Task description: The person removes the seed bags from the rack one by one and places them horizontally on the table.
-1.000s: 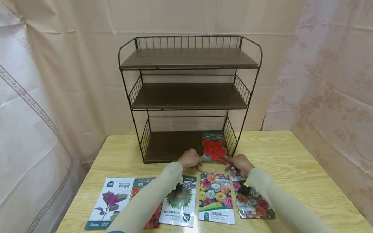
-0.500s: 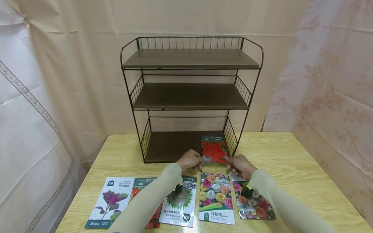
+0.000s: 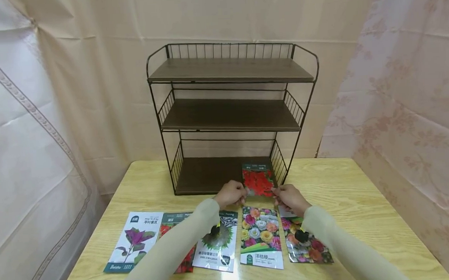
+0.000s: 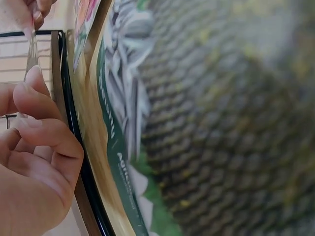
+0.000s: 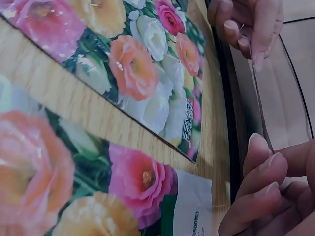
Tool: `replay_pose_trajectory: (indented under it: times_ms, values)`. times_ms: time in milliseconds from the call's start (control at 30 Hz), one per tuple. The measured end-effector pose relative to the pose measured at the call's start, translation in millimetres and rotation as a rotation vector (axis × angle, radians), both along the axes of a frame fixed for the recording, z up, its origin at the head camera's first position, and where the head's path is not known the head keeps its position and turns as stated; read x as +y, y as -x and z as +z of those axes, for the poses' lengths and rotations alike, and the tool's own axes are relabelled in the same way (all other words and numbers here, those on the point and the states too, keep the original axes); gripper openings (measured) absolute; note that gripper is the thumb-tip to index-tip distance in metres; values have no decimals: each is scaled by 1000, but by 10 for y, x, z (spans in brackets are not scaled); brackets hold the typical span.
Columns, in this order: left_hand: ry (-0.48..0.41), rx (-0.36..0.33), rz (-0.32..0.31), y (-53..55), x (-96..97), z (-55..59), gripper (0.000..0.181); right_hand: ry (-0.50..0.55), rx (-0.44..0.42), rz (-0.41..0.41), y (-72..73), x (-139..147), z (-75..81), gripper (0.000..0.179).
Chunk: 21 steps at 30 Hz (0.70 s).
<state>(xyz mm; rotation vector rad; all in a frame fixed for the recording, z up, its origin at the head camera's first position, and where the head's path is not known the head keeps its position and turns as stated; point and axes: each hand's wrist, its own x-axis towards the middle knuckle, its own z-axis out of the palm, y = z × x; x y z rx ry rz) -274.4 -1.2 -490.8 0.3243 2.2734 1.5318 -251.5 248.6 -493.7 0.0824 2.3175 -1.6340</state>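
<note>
A seed packet with red flowers (image 3: pixel 258 181) lies over the right end of the rack's bottom shelf (image 3: pixel 207 174), its near edge reaching the shelf front. My left hand (image 3: pixel 231 193) pinches its near left corner, and my right hand (image 3: pixel 291 199) pinches the near right corner. Seen edge-on in the right wrist view, the packet (image 5: pixel 259 103) is a thin line between the fingers of both hands. In the left wrist view my left hand (image 4: pixel 39 162) has thumb and fingertips together on the packet's edge.
On the table (image 3: pixel 338 197) in front lie a purple-flower packet (image 3: pixel 132 242), another red-flower packet (image 3: pixel 185 264), a sunflower packet (image 3: pixel 216 246) and two mixed-rose packets, one in the middle (image 3: pixel 261 237), one right (image 3: pixel 310 245). The rack's wire side (image 3: pixel 279 162) stands close right of the held packet.
The red-flower packet has slid slightly toward the person, its far edge now lower on the shelf. Both hands keep their pinch on its corners.
</note>
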Motion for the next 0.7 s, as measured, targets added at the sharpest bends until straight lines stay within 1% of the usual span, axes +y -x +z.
replay_pose_trajectory:
  times_ms: [200,400,500,567,700]
  values:
    - [-5,4,-12,-82,20,7,30,-52,41,15,-69,38,31,37]
    - [11,7,-33,-191,24,43,34,-92,44,7,-178,84,46,40]
    - [27,17,-44,-249,34,80,33,-97,62,16,-240,112,51,42]
    - [42,39,-57,-294,36,111,33,-99,79,30,-279,133,56,42]
    - [61,48,-91,-382,57,131,35,-93,87,42,-361,175,69,40]
